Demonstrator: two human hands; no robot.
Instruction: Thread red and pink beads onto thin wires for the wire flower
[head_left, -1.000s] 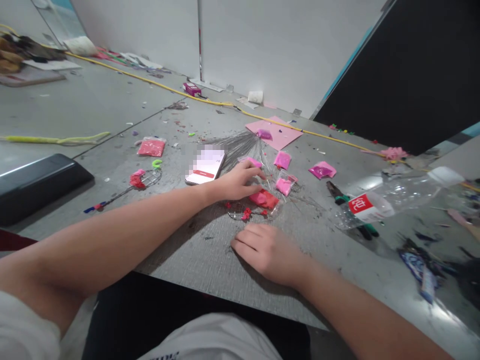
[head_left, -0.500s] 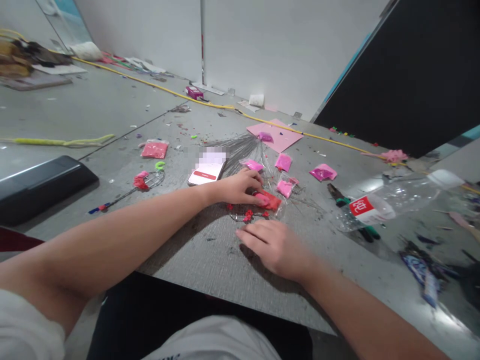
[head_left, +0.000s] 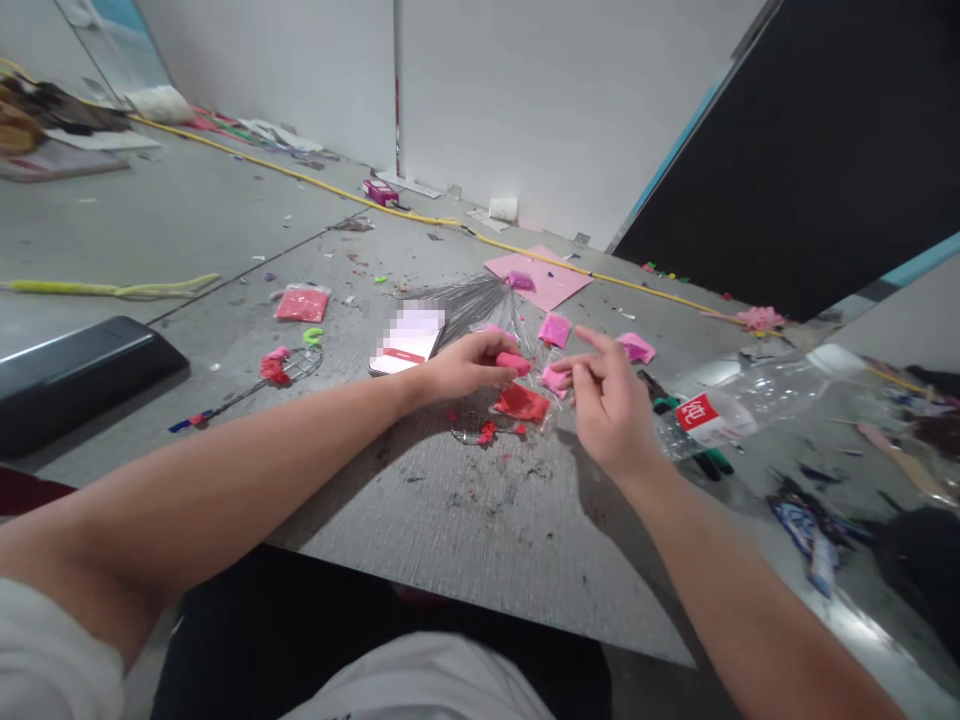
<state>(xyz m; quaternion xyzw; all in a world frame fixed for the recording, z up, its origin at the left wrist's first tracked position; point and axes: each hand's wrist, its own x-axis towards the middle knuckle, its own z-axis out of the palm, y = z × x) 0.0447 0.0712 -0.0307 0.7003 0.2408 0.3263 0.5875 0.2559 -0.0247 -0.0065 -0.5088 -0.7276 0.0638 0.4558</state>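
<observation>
Pinching the pink lump (head_left: 512,362) well seems to call for light, even pressure, since it looks soft and could flatten or dent. In the head view, the left hand (head_left: 469,366) grips it between thumb and fingers, with much of it sticking out past the tips towards the right hand (head_left: 611,405). That leaves a side to take hold of, and a steady left wrist should help. The right hand is apart from the lump, index finger extended and the others bent; I cannot tell whether its tips pinch anything or touch the pink bag (head_left: 556,380) beside them. The red bag (head_left: 523,403) is just on the near side of the lump, with the wire frame (head_left: 471,436) nearer the person and the phone (head_left: 409,338) beyond the left wrist
</observation>
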